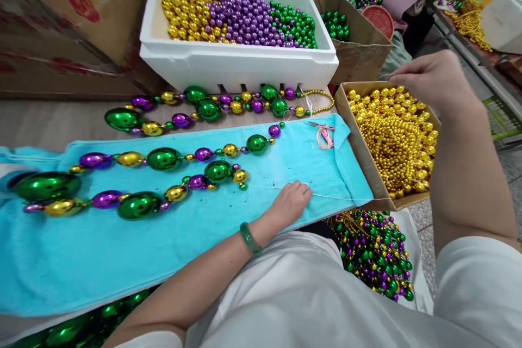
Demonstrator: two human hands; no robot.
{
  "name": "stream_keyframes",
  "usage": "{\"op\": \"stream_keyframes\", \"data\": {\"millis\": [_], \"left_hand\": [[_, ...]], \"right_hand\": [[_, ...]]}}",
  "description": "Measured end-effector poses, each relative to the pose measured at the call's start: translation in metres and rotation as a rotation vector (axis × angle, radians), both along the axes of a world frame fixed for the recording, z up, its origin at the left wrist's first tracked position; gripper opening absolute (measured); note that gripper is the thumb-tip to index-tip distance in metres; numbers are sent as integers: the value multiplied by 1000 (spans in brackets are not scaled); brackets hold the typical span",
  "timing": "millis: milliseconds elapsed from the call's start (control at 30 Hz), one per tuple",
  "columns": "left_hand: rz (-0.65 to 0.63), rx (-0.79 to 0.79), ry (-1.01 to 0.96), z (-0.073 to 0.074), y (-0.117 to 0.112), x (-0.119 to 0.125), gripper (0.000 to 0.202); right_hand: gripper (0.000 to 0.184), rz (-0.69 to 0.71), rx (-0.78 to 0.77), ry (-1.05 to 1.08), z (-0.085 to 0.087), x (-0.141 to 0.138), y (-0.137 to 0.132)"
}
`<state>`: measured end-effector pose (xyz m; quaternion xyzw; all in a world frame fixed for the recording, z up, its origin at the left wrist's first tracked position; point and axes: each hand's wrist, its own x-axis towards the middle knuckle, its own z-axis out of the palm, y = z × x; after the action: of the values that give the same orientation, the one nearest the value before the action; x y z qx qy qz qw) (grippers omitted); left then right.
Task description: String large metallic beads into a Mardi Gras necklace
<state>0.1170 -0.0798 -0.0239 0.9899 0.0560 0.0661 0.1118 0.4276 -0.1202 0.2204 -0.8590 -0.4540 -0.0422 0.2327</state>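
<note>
My left hand point(289, 204), with a green bangle on its wrist, rests closed on the turquoise towel point(134, 261). A thin white string point(338, 197) passes through its fingers, from the end of a bead strand point(141, 205) at the left to the rim of the gold-bead box. That strand loops round in green, purple and gold beads. My right hand point(428, 79) is raised above the box's far right side, fingers pinched together; what they hold is too small to make out. Small scissors point(321, 126) and a pinkish-white ring-shaped item point(325, 138) lie on the towel's right end.
Behind the towel lies another bead necklace point(207, 110), before a white foam box point(240, 65) of gold, purple and green beads. A cardboard box point(367, 157) holds gold bead chains. Bead strands point(375, 250) hang below it. Large cartons point(93, 22) stand at the back left.
</note>
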Motion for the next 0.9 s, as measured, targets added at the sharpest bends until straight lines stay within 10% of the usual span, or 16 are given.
{"op": "stream_keyframes", "data": {"millis": [233,467,633,900], "left_hand": [[39,-72,-30,4,4,2,15],[221,-282,-393,62,30,2,26],[283,-364,-500,83,37,-7,27],[299,-371,-258,42,18,-27,25]], "right_hand": [[38,138,178,-134,71,-49,-12],[25,453,103,-183,78,-126,-3],[20,561,-214,39,29,-161,10],[20,554,-365,338,-110,-148,-9]]}}
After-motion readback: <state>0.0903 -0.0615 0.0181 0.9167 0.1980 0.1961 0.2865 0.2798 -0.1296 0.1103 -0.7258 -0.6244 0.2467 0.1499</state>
